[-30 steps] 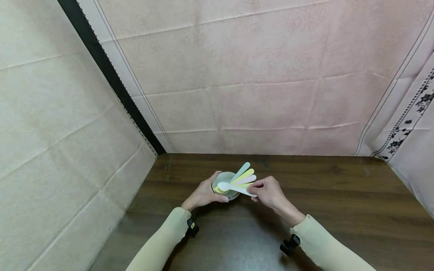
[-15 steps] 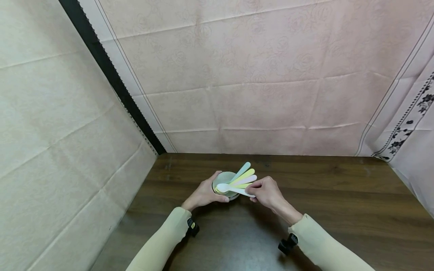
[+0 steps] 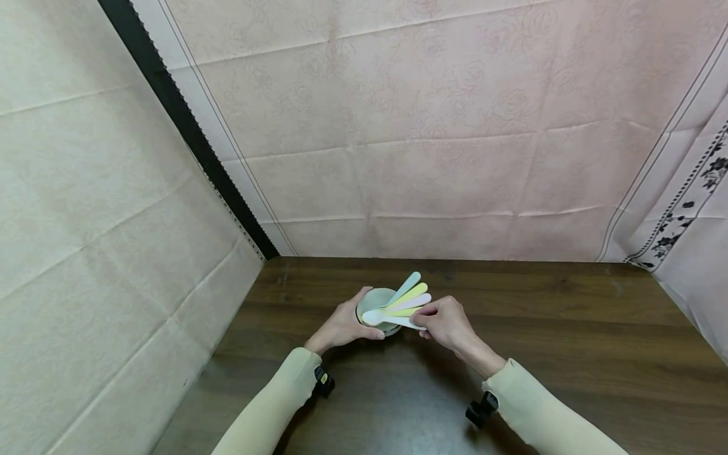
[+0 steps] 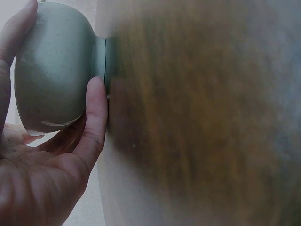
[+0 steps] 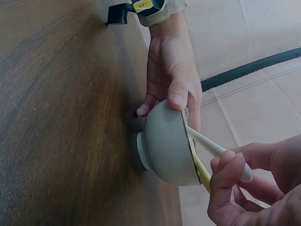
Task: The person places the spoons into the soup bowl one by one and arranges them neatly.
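Note:
A pale green bowl (image 3: 370, 301) stands on the table. My left hand (image 3: 345, 325) grips its left side, thumb near the front and fingers round the outside; in the left wrist view one finger lies beside the foot of the bowl (image 4: 56, 70). My right hand (image 3: 452, 325) pinches the handle of a whitish spoon (image 3: 373, 317), whose head lies over the bowl's opening. Other spoons lean in the bowl with handles fanned to the right: a light blue spoon (image 3: 407, 284), a yellow spoon (image 3: 417, 290), a pale pink spoon (image 3: 419, 301) and a second yellow spoon (image 3: 407, 312).
The dark brown wooden table (image 3: 557, 328) ends at a pinkish cloth backdrop (image 3: 443, 158) behind the bowl. Another cloth wall (image 3: 114, 240) rises on the left, and a flower-edged cloth (image 3: 677, 221) hangs on the right. Each wrist carries a black camera.
My right hand has shifted slightly left, and the head of the whitish spoon has moved a little left and down over the bowl. My left hand and the bowl have stayed almost still.

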Available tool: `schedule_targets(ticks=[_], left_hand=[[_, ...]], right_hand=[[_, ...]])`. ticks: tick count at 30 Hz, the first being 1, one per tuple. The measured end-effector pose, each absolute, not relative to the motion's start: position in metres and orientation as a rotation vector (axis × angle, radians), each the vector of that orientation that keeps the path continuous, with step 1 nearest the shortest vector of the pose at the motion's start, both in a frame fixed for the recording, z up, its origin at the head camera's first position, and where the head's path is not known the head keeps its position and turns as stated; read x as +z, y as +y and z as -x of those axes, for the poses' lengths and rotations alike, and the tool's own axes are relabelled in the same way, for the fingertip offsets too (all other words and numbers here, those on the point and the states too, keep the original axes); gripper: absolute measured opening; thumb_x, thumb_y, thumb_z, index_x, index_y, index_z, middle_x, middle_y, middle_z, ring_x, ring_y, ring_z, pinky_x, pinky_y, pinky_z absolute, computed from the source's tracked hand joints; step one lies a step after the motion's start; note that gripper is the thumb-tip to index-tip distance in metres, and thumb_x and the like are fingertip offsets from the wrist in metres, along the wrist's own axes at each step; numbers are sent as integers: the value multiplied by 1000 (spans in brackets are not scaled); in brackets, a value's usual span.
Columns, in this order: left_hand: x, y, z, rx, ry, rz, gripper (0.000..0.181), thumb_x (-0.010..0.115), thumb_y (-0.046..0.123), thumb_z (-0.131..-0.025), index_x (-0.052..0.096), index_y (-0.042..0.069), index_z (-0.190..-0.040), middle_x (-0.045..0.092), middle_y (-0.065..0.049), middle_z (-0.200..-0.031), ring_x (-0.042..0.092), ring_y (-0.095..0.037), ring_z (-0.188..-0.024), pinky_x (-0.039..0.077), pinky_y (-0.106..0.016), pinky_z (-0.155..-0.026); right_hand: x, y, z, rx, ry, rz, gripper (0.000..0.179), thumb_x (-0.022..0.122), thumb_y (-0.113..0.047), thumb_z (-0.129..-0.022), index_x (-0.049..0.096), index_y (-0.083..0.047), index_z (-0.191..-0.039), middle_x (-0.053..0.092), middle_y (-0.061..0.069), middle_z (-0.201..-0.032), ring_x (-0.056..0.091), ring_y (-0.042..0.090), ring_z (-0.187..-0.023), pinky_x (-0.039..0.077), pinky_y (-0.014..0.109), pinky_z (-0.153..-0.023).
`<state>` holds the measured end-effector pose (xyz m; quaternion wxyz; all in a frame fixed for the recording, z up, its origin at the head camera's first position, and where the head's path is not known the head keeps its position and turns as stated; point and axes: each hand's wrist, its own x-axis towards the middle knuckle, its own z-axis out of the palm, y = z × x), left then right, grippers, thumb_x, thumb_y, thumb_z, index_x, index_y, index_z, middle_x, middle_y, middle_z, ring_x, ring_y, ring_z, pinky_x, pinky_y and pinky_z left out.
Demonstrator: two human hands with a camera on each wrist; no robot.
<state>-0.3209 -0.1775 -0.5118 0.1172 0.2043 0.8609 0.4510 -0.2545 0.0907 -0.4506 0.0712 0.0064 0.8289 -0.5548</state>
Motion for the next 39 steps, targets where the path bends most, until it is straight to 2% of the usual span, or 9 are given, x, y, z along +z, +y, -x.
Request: schedule_targets(ticks=[9,13,20,28,32,39], left_hand=[[-512,-176,321,1314,2525,-605,102,100,41,-79,42,35,-163,63,2,-150,60,-20,-128,48,-48,-111],[-511,-176,321,1320,2528,-605,102,99,39,-80,41,33,-164,62,0,-151,60,-21,-127,49,-49,-110],[-511,-177,321,1317,2538,-606,102,100,39,-80,42,34,-164,64,0,-150,60,-21,-125,49,-46,-107],[-515,-177,321,1323,2541,-589,102,100,37,-79,43,34,-164,64,0,-150,60,-22,-129,48,-50,-112],[-515,-178,321,1323,2542,-592,102,100,36,-79,42,34,-164,64,0,-150,60,-23,-129,48,-51,-113],[-515,-178,323,1308,2539,-615,103,100,41,-79,41,34,-164,63,2,-151,60,-21,-129,49,-49,-112]], right_hand=[[-449,94,248,-1658,2520,-70,8,85,-14,-93,85,-6,-92,71,2,-67,63,14,-64,42,25,-58],[-448,98,243,-1683,2528,-100,9,88,-13,-91,84,-6,-95,71,2,-68,63,15,-67,41,26,-59],[-452,103,238,-1793,2467,-221,23,89,-15,-88,82,-1,-105,78,6,-82,70,14,-71,51,29,-65],[-459,104,237,-1872,2403,-310,22,87,-16,-91,80,1,-102,77,3,-75,70,12,-68,55,31,-68],[-462,105,238,-1912,2359,-321,21,87,-15,-92,80,2,-102,78,4,-77,70,12,-67,61,34,-70],[-467,108,241,-1902,2329,-343,22,86,-17,-94,80,1,-104,77,5,-81,70,12,-70,63,33,-74]])
